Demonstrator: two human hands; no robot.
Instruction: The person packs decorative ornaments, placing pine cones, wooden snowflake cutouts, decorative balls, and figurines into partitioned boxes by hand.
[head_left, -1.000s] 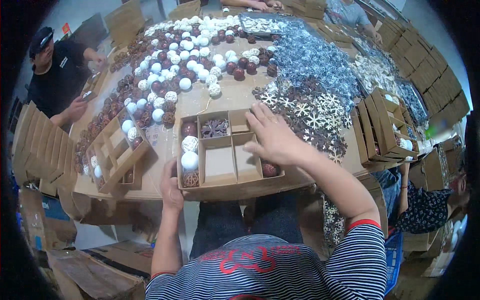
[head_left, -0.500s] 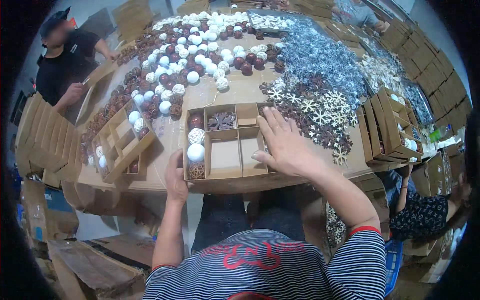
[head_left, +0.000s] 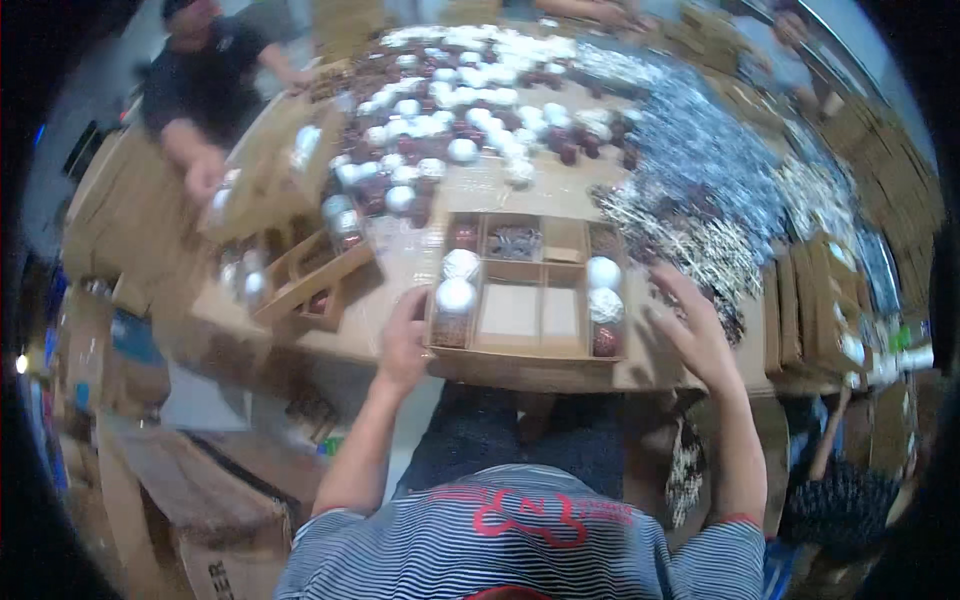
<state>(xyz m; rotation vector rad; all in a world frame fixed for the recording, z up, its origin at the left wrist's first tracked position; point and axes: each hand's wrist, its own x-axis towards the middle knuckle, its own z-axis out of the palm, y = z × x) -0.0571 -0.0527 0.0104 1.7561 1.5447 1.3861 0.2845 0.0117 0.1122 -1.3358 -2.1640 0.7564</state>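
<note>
— Both hands are at the divided cardboard box, yes? How do they stand?

— Left hand lies against the left wall of the box, near its front corner, with the fingers curled on the cardboard. Right hand is open, fingers spread, just beside the right wall. It holds nothing, and I cannot tell if it touches the box.

— Where is the box?

— It sits at the near edge of the table, directly in front of the person. White glitter balls fill the left column, and a white ball with a dark red ball below it sit in the right column. The middle compartments near the front are bare.

— Is there room to move?

— Little. A second box stands close on the left, a pile of snowflake ornaments presses on the right, and loose balls cover the table behind. Only the front side, toward the body, is free.

— What changed?

— Half a second ago the right hand lay over the right compartments of the box. Now it has drawn off to the right, and the balls there are uncovered. The left hand has stayed at the left wall.
</note>
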